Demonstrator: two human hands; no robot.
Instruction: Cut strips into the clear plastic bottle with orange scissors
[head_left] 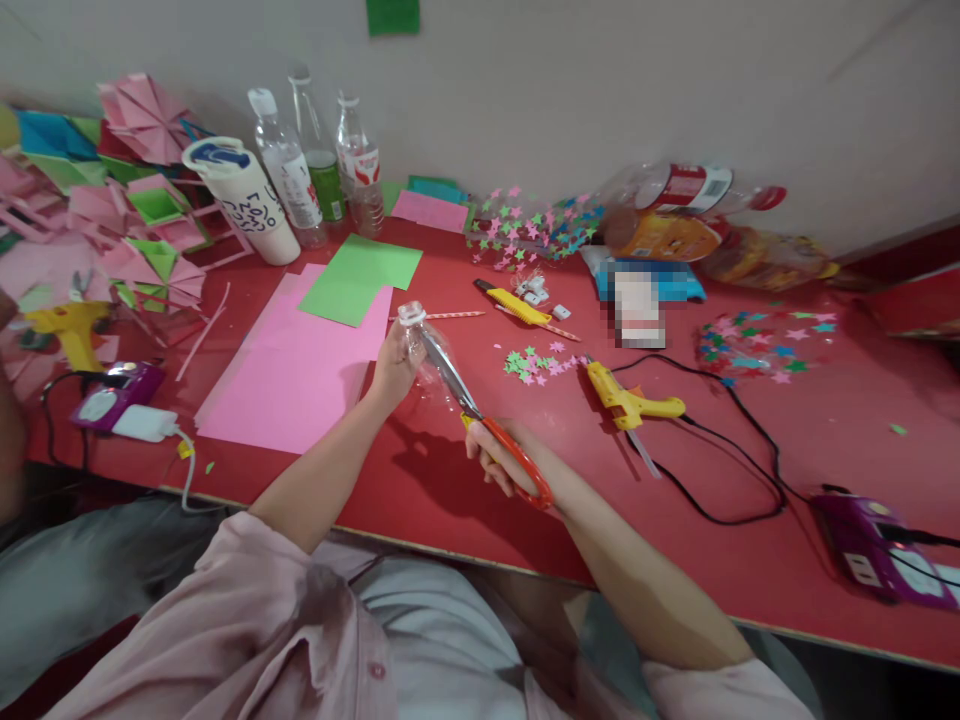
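Observation:
My left hand (396, 366) is closed around a transparent plastic bottle (412, 317), with its open neck pointing up; the lower part is hard to make out against the red table. In my right hand (496, 462) is a pair of scissors (454, 382) with red-orange handles, the fingers wrapped around the grips. The metal blades reach up and left to just beside the bottle's neck; whether they touch the plastic I cannot tell. Behind the hands lie a yellow utility knife (519, 304) and a thin striped stick (456, 316).
Pink paper (277, 370) and a green sheet (360, 278) lie to the left. A yellow glue gun (628, 398) with a black cord rests on the right. Bottles (360, 170) and a white tumbler (251, 205) stand behind. Paper stars (534, 366) and purple power strips (874, 545) occupy the table (480, 535).

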